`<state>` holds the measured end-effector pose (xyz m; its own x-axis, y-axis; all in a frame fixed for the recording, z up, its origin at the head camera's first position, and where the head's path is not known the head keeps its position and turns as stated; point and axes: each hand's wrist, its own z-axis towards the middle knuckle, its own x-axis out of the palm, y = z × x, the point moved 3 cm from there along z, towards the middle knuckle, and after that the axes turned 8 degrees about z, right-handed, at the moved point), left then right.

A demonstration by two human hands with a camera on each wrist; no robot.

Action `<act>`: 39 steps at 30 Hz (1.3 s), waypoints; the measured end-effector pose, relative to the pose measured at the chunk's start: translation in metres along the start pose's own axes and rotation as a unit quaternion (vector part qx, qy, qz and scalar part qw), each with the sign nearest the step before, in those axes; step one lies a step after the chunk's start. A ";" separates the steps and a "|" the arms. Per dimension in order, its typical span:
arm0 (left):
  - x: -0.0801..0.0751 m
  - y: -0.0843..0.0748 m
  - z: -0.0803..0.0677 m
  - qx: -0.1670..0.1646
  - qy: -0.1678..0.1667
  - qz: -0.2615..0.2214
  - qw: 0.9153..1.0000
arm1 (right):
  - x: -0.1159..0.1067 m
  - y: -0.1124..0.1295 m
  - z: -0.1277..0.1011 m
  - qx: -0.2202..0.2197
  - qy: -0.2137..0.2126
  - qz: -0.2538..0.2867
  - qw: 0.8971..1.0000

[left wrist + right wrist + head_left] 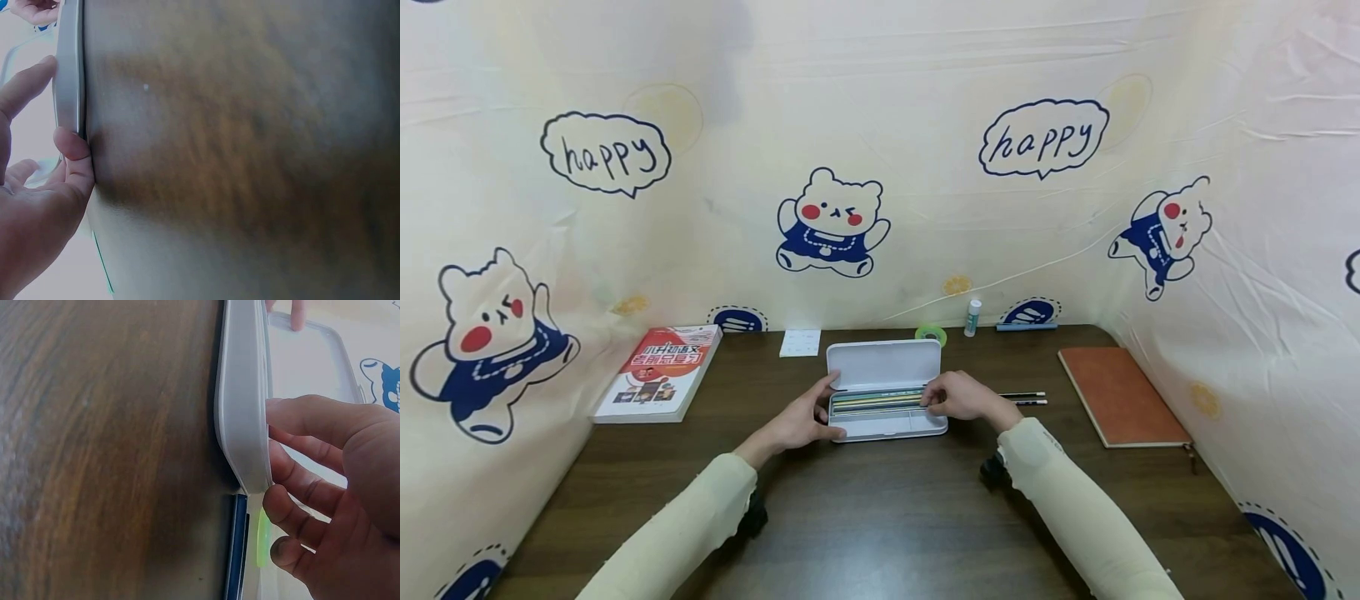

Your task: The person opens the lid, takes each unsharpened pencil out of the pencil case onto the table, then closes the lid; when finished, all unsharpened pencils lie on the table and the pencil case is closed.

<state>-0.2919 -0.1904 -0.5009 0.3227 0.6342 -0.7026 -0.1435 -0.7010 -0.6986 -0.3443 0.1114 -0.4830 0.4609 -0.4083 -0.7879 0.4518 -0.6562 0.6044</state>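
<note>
A white pencil case [887, 427] stands open on the table, its lid [883, 364] raised at the back. Several long pencils [876, 402] lie side by side in it. My left hand [801, 418] grips the case's left end, thumb at the front corner and a finger up by the lid; the left wrist view shows the thumb against its side wall [70, 81]. At the right end, my right hand [961, 395] reaches over the rim with curled fingers, fingertips down at the pencil ends. Whether they pinch a pencil I cannot tell; the case wall [244, 394] hides the tips in the right wrist view.
Two dark pencils [1033, 402] lie right of the case. Behind are a white card [800, 343], green tape roll [931, 333], glue stick [972, 318] and blue pen-like stick [1026, 327]. A book [658, 375] lies left, a brown notebook [1120, 396] right. Printed cloth surrounds the table.
</note>
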 end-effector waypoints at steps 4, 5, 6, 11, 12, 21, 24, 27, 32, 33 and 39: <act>0.000 0.000 0.000 -0.003 0.000 0.003 1.000 | 0.001 -0.001 0.002 0.001 -0.002 0.000 1.000; 0.000 0.000 0.000 -0.004 0.000 0.003 1.000 | 0.001 -0.001 0.002 0.001 -0.002 0.001 1.000; 0.000 0.000 0.000 -0.003 0.000 0.004 1.000 | 0.001 -0.001 0.002 0.001 -0.002 0.002 1.000; -0.001 0.001 0.000 -0.002 0.002 0.006 1.000 | 0.001 -0.001 0.004 0.006 -0.002 0.005 1.000; -0.001 0.000 0.000 -0.001 0.002 0.005 1.000 | 0.001 -0.001 0.004 0.007 -0.002 0.005 1.000; 0.000 0.000 -0.002 0.003 -0.001 0.004 1.000 | -0.001 0.002 0.001 0.011 -0.019 0.014 1.000; 0.000 0.000 -0.002 0.002 -0.001 0.005 1.000 | -0.003 0.002 -0.002 0.008 -0.029 0.011 1.000; 0.000 0.001 -0.001 0.003 -0.001 0.001 1.000 | -0.007 0.001 -0.006 0.004 -0.037 0.011 0.999; 0.000 0.001 -0.001 0.003 -0.001 -0.003 1.000 | -0.018 -0.001 -0.015 -0.005 -0.048 0.012 0.999; 0.000 0.002 -0.001 0.002 -0.001 -0.002 1.000 | -0.021 -0.002 -0.017 -0.007 -0.050 0.011 0.999; 0.001 0.001 0.000 0.001 -0.002 -0.003 1.000 | -0.036 -0.013 -0.033 0.001 -0.062 0.021 0.998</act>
<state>-0.2914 -0.1909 -0.5020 0.3199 0.6402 -0.6984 -0.1437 -0.6959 -0.7036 -0.3419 0.1555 -0.4588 0.3812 -0.5101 -0.7711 0.4333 -0.6382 0.6364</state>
